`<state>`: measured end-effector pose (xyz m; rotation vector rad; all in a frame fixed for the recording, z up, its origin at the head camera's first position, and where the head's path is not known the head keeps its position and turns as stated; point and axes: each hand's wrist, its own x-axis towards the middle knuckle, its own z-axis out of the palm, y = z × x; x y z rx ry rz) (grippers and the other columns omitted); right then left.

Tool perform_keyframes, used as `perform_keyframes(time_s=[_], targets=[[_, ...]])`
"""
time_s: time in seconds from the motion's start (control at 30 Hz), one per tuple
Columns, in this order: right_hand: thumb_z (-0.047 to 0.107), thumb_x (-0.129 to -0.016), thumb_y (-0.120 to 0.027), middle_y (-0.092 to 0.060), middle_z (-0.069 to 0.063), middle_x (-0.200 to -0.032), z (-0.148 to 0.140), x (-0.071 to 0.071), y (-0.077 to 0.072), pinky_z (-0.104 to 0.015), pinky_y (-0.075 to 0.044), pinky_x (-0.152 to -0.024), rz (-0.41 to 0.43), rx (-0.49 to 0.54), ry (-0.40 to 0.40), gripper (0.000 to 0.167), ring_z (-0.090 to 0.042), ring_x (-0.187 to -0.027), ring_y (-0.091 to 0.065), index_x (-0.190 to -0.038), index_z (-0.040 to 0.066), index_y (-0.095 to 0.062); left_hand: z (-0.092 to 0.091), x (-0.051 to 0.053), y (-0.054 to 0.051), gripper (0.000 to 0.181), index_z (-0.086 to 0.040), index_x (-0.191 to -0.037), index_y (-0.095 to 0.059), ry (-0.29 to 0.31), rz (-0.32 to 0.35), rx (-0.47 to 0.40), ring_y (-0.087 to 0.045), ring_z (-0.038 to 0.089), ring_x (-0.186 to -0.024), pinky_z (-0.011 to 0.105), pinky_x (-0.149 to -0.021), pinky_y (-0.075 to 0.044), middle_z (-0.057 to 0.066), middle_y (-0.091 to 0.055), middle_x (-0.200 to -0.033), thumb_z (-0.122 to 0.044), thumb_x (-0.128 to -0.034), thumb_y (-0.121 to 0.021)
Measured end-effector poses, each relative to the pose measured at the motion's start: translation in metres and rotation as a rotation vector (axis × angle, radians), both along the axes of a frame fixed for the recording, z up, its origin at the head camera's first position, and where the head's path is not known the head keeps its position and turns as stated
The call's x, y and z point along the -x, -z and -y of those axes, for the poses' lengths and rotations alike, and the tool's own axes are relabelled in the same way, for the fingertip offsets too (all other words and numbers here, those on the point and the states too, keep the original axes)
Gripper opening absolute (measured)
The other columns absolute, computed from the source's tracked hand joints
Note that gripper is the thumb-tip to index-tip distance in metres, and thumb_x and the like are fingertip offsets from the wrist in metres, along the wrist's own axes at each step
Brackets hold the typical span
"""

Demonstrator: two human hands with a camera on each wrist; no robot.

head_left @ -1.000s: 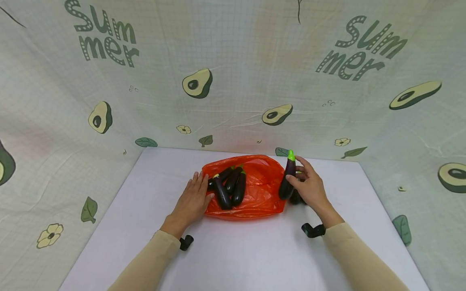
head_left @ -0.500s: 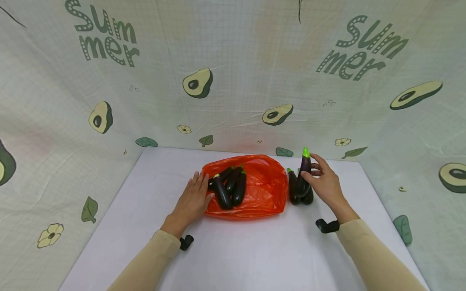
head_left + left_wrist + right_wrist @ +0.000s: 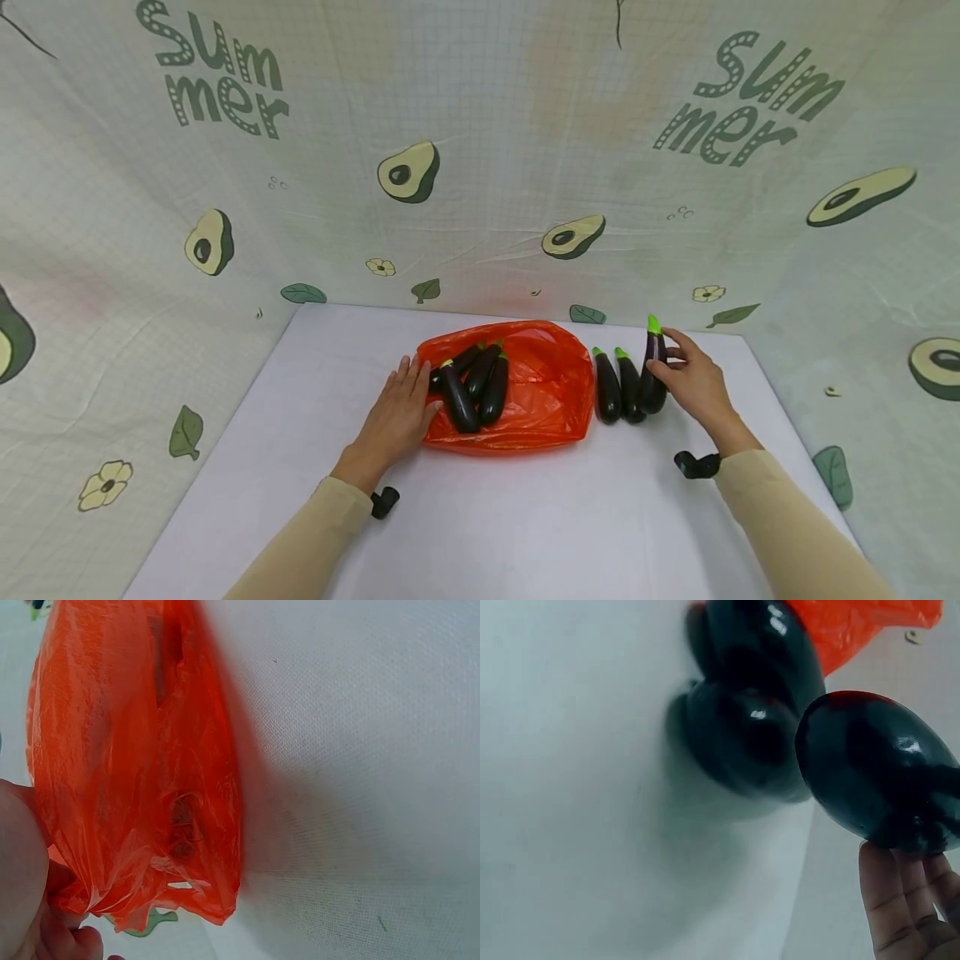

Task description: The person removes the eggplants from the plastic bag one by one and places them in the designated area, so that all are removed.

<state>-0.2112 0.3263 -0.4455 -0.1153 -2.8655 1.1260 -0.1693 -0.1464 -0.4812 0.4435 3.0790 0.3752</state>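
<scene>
At the left end of a red plastic bag (image 3: 546,408), my left hand (image 3: 396,410) holds the rim, thumb over the edge and fingers along the outside. Creases in the plastic run toward those fingers in the left wrist view. Several dark eggplants (image 3: 492,392) lie in the left half of the bag's opening. To the right of the bag, my right hand (image 3: 697,379) grips an eggplant (image 3: 654,379) with a bright green cap, cap pointing up and away. Two more eggplants (image 3: 608,389) lie side by side just left of it. In the right wrist view the held eggplant (image 3: 870,765) looks raised above the table.
A white table (image 3: 510,517) carries everything, and its far edge meets a hanging cloth (image 3: 480,275) printed with avocados. Similar cloth hangs on both sides. Black wrist cameras (image 3: 696,465) are strapped to both wrists.
My right hand has carried the eggplant rightward from the bag's right rim, past the two on the table, and lowered it beside them. My left hand stays where it was.
</scene>
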Motion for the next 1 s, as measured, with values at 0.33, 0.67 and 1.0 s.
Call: perform_keyframes(time_s=[0.33,0.67,1.0], targets=[[0.034,-0.105,-0.060,-0.050,-0.037,-0.150,-0.019,0.006,0.013,-0.062,-0.058,-0.096,0.096,-0.059,0.015,0.073,-0.053,-0.131,-0.057,-0.166,0.008,-0.029,0.001,-0.001,0.003,0.080,0.001,-0.166,-0.022,-0.002,0.003,-0.005,-0.012,0.040,-0.163,0.055,-0.131,-0.017,0.022,-0.021,-0.174,-0.039,-0.1083,-0.059],[0.032,-0.104,-0.061,-0.052,-0.037,-0.148,-0.024,0.009,0.026,-0.060,-0.058,-0.096,0.113,-0.073,0.012,0.072,-0.052,-0.130,-0.058,-0.164,0.006,-0.032,0.002,-0.001,0.003,0.080,0.001,-0.166,-0.022,-0.003,0.000,-0.013,-0.011,0.040,-0.163,0.055,-0.131,-0.017,0.022,-0.019,-0.174,-0.038,-0.1079,-0.060],[0.033,-0.104,-0.061,-0.055,-0.037,-0.145,-0.027,0.012,0.035,-0.059,-0.057,-0.094,0.127,-0.091,0.010,0.068,-0.052,-0.129,-0.057,-0.160,0.001,-0.038,0.002,-0.001,0.004,0.080,0.001,-0.166,-0.022,-0.006,0.003,-0.009,-0.012,0.041,-0.163,0.055,-0.131,-0.017,0.022,-0.022,-0.173,-0.038,-0.1077,-0.060]])
